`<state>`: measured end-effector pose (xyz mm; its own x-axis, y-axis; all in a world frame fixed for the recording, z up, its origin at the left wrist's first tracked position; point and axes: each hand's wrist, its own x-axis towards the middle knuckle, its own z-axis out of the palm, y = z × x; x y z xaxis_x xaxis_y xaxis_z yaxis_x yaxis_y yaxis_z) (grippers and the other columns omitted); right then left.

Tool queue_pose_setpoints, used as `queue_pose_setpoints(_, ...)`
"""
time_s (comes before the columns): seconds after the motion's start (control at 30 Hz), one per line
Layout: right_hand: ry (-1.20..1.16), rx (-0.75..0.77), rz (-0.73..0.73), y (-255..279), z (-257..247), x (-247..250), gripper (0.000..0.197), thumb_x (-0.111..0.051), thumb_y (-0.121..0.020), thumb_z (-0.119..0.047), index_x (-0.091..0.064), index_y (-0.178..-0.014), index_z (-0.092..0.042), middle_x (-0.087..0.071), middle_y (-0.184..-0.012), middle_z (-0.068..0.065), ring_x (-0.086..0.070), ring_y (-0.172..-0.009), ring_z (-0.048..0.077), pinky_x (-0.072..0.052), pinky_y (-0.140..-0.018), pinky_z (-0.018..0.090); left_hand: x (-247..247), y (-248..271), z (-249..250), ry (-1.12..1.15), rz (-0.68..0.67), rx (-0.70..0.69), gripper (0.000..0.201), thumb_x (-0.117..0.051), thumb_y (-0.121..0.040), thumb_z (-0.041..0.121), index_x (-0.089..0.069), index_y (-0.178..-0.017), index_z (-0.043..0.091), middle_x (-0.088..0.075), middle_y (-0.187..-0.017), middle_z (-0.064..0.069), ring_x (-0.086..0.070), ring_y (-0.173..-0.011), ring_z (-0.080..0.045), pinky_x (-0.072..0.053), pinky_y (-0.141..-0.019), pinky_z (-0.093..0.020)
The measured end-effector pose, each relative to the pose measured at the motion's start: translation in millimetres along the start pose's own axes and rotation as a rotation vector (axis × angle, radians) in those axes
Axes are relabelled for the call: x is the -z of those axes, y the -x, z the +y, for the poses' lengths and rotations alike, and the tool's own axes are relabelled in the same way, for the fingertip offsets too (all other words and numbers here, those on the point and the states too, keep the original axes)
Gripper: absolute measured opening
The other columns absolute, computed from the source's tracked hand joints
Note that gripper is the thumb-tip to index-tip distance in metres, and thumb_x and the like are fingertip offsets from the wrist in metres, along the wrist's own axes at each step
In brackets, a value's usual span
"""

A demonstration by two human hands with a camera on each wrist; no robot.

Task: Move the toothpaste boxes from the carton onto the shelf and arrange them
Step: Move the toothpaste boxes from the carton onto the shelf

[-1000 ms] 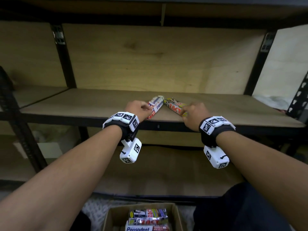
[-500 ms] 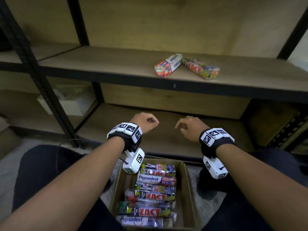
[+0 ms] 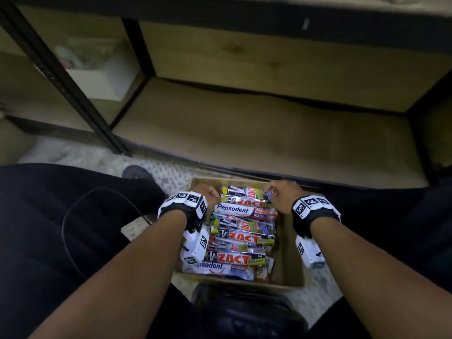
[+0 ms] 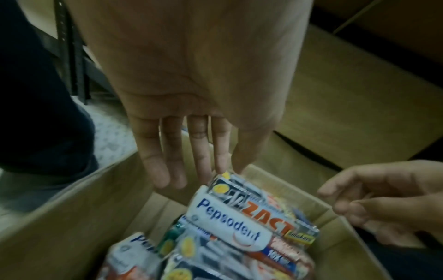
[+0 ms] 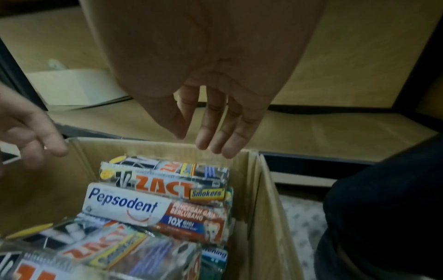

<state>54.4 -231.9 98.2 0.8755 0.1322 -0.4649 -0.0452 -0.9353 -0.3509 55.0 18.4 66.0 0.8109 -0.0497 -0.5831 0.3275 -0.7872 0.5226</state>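
The brown carton sits on the floor between my knees, packed with several ZACT and Pepsodent toothpaste boxes. Both hands are over its far end. My left hand has straight fingers, whose tips touch the left end of the top ZACT box. My right hand hovers just above that box's right end, thumb and fingers apart, holding nothing. A white Pepsodent box lies right behind it. The shelf board holding the placed boxes is out of view.
The lowest shelf board runs beyond the carton, with the upper shelf's dark front rail at the top edge. A black upright and a white box stand at left. My dark-trousered legs flank the carton; a cable lies over the left one.
Both hands let go of the two boxes on the shelf, dropped and opened over the carton's far end. The view tilted down, so the shelved boxes left the frame.
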Motion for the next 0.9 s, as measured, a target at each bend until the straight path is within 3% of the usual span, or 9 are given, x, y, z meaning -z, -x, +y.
queue_pose_setpoints(0.07,0.005,0.013,0.021,-5.5,1.8,-15.0,0.029,-0.057,-0.090,-0.013,-0.063,-0.113,-0.029,-0.063,-0.123,0.003,-0.060,-0.108,0.024,-0.048,-0.087,0.027,-8.2,-8.0,-17.1,-0.097,-0.035,0.027,0.008,-0.062,-0.092,0.021,-0.069,-0.096,0.020,-0.066,-0.097,-0.002,-0.054,-0.086,-0.014,-0.049,-0.083,-0.025)
queue_pose_setpoints(0.17,-0.046,0.046,0.016,-11.5,3.9,-34.0,0.043,-0.058,-0.091,-0.011,-0.055,-0.132,-0.023,-0.053,-0.139,0.004,-0.050,-0.126,0.023,-0.041,-0.106,0.032,-23.6,-23.3,-47.0,-0.186,-0.048,0.070,0.037,-0.064,-0.091,0.027,-0.063,-0.126,0.017,-0.064,-0.123,-0.004,-0.048,-0.092,-0.008,-0.039,-0.077,-0.020)
queue_pose_setpoints(0.27,-0.015,0.069,0.033,-17.4,7.1,-48.2,0.055,-0.062,-0.090,-0.017,-0.045,-0.142,-0.027,-0.043,-0.150,0.001,-0.037,-0.138,0.022,-0.029,-0.115,0.034,-36.8,-40.4,-62.5,-0.230,-0.132,0.094,0.024,-0.063,-0.091,0.028,-0.056,-0.114,0.029,-0.059,-0.120,0.004,-0.048,-0.095,-0.009,-0.040,-0.080,-0.023)
queue_pose_setpoints(0.33,0.012,0.030,0.024,-20.7,8.6,-58.2,0.065,-0.065,-0.088,-0.026,-0.037,-0.146,-0.034,-0.034,-0.155,-0.002,-0.025,-0.145,0.023,-0.025,-0.117,0.045,-42.1,-46.7,-58.5,-0.221,-0.160,0.101,0.033,-0.068,-0.088,0.031,-0.058,-0.117,0.019,-0.061,-0.125,-0.004,-0.057,-0.100,-0.017,-0.048,-0.086,-0.030)
queue_pose_setpoints(0.4,0.033,-0.006,0.014,-23.4,9.2,-67.9,0.074,-0.067,-0.086,-0.034,-0.028,-0.149,-0.037,-0.029,-0.157,-0.001,-0.022,-0.146,0.025,-0.026,-0.113,0.053,-48.3,-46.2,-49.1,-0.144,-0.102,0.070,0.053,-0.071,-0.086,0.031,-0.050,-0.132,0.014,-0.057,-0.134,-0.003,-0.057,-0.115,-0.025,-0.048,-0.095,-0.034)
queue_pose_setpoints(0.5,0.128,-0.027,0.031,-29.3,9.3,-78.0,0.083,-0.066,-0.085,-0.040,-0.019,-0.153,-0.034,-0.025,-0.153,0.004,-0.029,-0.138,0.031,-0.030,-0.110,0.052,-59.4,-47.4,-48.9,0.052,-0.054,0.060,0.074,-0.075,-0.085,0.027,-0.035,-0.147,0.017,-0.049,-0.145,-0.003,-0.050,-0.129,-0.025,-0.042,-0.099,-0.029)
queue_pose_setpoints(0.7,0.152,-0.027,0.141,-38.1,17.7,-84.5,0.051,-0.063,-0.088,-0.035,-0.046,-0.136,-0.035,-0.038,-0.128,0.005,-0.039,-0.115,0.030,-0.043,-0.101,0.045,-72.2,-55.6,-55.2,0.141,-0.051,0.050,0.069,-0.076,-0.084,0.022,-0.041,-0.143,0.024,-0.059,-0.134,-0.002,-0.056,-0.121,-0.024,-0.047,-0.100,-0.037)
queue_pose_setpoints(0.8,0.085,-0.042,0.125,-41.6,22.6,-85.2,0.049,-0.065,-0.088,-0.035,-0.051,-0.134,-0.036,-0.044,-0.133,0.003,-0.039,-0.121,0.032,-0.036,-0.107,0.045,-73.0,-56.8,-56.8,0.163,-0.014,0.051,0.060,-0.074,-0.085,0.021,-0.047,-0.139,0.022,-0.061,-0.131,-0.001,-0.057,-0.119,-0.022,-0.048,-0.099,-0.036)
queue_pose_setpoints(0.9,0.059,-0.048,0.114,-44.5,26.1,-86.5,0.054,-0.067,-0.086,-0.033,-0.050,-0.137,-0.037,-0.048,-0.137,0.001,-0.039,-0.128,0.032,-0.029,-0.112,0.045,-71.4,-60.3,-57.0,0.146,0.042,0.044,0.048,-0.072,-0.086,0.022,-0.055,-0.131,0.019,-0.064,-0.124,0.000,-0.059,-0.099,-0.015,-0.050,-0.080,-0.024)
